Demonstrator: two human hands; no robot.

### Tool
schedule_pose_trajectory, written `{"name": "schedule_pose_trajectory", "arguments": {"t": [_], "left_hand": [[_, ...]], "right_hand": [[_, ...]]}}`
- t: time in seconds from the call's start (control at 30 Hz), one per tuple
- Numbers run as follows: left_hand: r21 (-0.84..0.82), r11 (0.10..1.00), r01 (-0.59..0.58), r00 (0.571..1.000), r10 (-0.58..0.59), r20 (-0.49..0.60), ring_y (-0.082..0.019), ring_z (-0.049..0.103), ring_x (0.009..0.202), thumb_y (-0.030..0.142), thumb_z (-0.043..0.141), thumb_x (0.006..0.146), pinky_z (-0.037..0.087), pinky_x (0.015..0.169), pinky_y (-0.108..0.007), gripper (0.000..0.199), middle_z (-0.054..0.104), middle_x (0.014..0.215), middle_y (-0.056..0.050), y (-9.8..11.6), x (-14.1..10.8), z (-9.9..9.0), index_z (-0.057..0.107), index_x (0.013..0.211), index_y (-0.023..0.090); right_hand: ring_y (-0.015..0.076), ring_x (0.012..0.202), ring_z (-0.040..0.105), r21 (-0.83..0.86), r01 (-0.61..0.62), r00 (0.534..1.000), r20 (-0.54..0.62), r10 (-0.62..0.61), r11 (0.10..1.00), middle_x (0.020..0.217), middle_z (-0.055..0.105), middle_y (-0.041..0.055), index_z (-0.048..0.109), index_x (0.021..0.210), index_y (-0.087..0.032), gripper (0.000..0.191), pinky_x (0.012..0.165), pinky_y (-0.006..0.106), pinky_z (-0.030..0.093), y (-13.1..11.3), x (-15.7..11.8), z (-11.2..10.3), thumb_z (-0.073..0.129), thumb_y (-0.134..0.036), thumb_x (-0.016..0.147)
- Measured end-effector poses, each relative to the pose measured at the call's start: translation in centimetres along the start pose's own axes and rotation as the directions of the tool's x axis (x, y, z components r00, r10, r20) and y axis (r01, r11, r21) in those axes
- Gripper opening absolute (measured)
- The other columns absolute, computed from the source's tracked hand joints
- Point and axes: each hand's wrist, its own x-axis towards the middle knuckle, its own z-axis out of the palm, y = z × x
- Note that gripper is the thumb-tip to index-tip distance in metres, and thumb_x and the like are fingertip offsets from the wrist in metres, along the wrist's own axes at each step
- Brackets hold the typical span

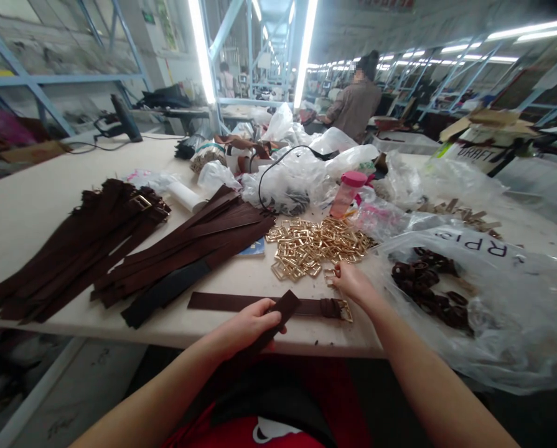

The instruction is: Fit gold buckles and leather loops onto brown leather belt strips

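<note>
My left hand [254, 325] is closed around a dark brown leather strap [287, 303], its end sticking up past my thumb. Pinched in the fingers of my right hand [353, 281] is a gold buckle [330, 276], at the near edge of a heap of gold buckles [320, 239]. Between my hands and that heap, a brown belt [236, 302] lies flat on the table, with a gold buckle fitted at its right end [346, 310]. Part of this belt is hidden behind my left hand and the strap.
Brown straps [180, 249] lie fanned left of centre, beside a bundle of belts with buckles [73, 249]. A clear plastic bag [506, 311] with small brown loops [427, 280] lies at right. Behind the buckles stand a pink-lidded bottle [346, 196] and plastic bags [287, 174]. A person [357, 102] stands beyond.
</note>
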Motion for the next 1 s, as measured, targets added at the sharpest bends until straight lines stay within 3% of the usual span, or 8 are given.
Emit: {"name": "schedule_pose_trajectory", "arguments": {"t": [0.23, 0.43, 0.5, 0.53, 0.63, 0.8, 1.0], "left_hand": [[0.016, 1.0, -0.011, 1.0, 0.011, 0.004, -0.009, 0.052, 0.05, 0.041, 0.049, 0.075, 0.04, 0.045, -0.02, 0.028, 0.063, 0.087, -0.002, -0.2, -1.4, 0.3, 0.048, 0.091, 0.017], [0.091, 0.996, -0.02, 1.0, 0.022, -0.021, -0.009, 0.052, 0.051, 0.042, 0.048, 0.075, 0.04, 0.046, -0.02, 0.029, 0.061, 0.083, -0.001, 0.0, -1.5, 0.3, 0.049, 0.089, 0.017], [0.12, 0.992, -0.048, 0.998, 0.052, -0.031, -0.01, 0.052, 0.052, 0.04, 0.047, 0.076, 0.041, 0.047, -0.02, 0.028, 0.061, 0.082, -0.002, 0.2, -1.2, 0.5, 0.05, 0.091, 0.016], [0.132, 0.989, -0.072, 0.997, 0.077, -0.032, -0.01, 0.052, 0.054, 0.039, 0.046, 0.076, 0.041, 0.048, -0.02, 0.029, 0.061, 0.082, -0.002, 0.3, -1.1, 0.6, 0.05, 0.094, 0.016], [0.156, 0.978, -0.139, 0.99, 0.141, 0.002, -0.011, 0.053, 0.057, 0.036, 0.047, 0.077, 0.043, 0.05, -0.021, 0.029, 0.062, 0.085, -0.003, 0.3, -0.8, 0.9, 0.051, 0.098, 0.016], [0.19, 0.973, -0.128, 0.991, 0.12, 0.052, -0.01, 0.053, 0.053, 0.037, 0.046, 0.079, 0.042, 0.049, -0.021, 0.026, 0.061, 0.086, -0.002, -0.2, -1.0, 0.7, 0.05, 0.095, 0.017], [0.191, 0.97, -0.148, 0.987, 0.134, 0.084, -0.009, 0.053, 0.053, 0.035, 0.045, 0.081, 0.04, 0.047, -0.018, 0.023, 0.058, 0.079, 0.001, -0.3, -1.1, 1.2, 0.05, 0.093, 0.016]], "right_hand": [[0.0222, 0.083, 0.058, 0.09, 0.02, 0.999, -0.039, -0.017, 0.996, 0.089, 0.064, 0.0129, 0.061, 0.085, -0.013, 0.017, 0.068, 0.027, 0.038, 0.4, -1.3, -0.1, 0.054, -0.013, 0.07], [0.0151, 0.077, 0.058, 0.355, 0.148, 0.989, -0.038, -0.144, 0.923, 0.085, 0.063, 0.0047, 0.058, 0.093, -0.015, 0.022, 0.069, 0.024, 0.044, -1.0, -4.8, -1.4, 0.046, -0.014, 0.075], [0.0131, 0.069, 0.058, 0.538, 0.198, 0.972, 0.001, -0.235, 0.82, 0.083, 0.063, 0.0022, 0.057, 0.098, -0.016, 0.023, 0.064, 0.024, 0.045, -2.6, -6.7, -1.8, 0.045, -0.023, 0.08], [0.0122, 0.065, 0.056, 0.671, 0.196, 0.958, 0.026, -0.287, 0.716, 0.08, 0.062, 0.0016, 0.057, 0.101, -0.016, 0.026, 0.061, 0.024, 0.045, -3.4, -7.7, -2.0, 0.047, -0.029, 0.08], [0.0097, 0.054, 0.049, 0.9, 0.054, 0.919, 0.125, -0.375, 0.432, 0.068, 0.057, -0.0016, 0.057, 0.109, -0.016, 0.042, 0.05, 0.022, 0.041, -5.7, -10.1, -2.6, 0.057, -0.04, 0.074], [0.0066, 0.043, 0.04, 0.943, -0.178, 0.89, 0.277, -0.362, 0.283, 0.053, 0.046, -0.0061, 0.056, 0.116, -0.016, 0.056, 0.039, 0.018, 0.031, -7.1, -11.7, -3.0, 0.062, -0.049, 0.07], [0.0044, 0.042, 0.037, 0.966, -0.225, 0.934, 0.252, -0.255, 0.128, 0.062, 0.054, -0.003, 0.061, 0.107, -0.017, 0.054, 0.038, 0.018, 0.028, -8.0, -13.0, -2.2, 0.068, -0.05, 0.065]]}}
